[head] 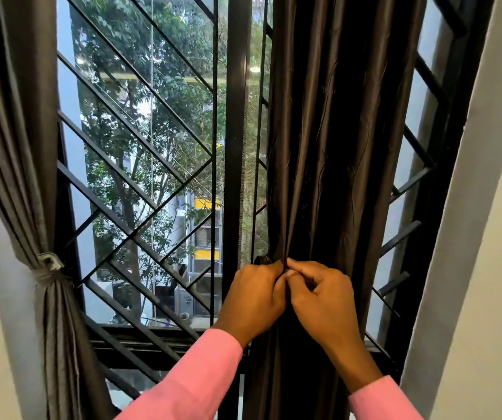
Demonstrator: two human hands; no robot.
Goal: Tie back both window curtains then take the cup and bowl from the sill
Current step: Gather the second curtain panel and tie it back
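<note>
Sleeves [195, 374] nearest; left hand [252, 298], right hand [322, 301] pinch gathered curtain [334, 147]; slack pinch risks folds slipping, bunch spreading.

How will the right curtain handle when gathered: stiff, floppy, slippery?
Probably floppy: the right curtain hangs in soft folds and bunches where the left hand and right hand pinch it. Its sheen suggests smooth cloth that may slip. It should cinch narrow, like the tied left curtain.
</note>
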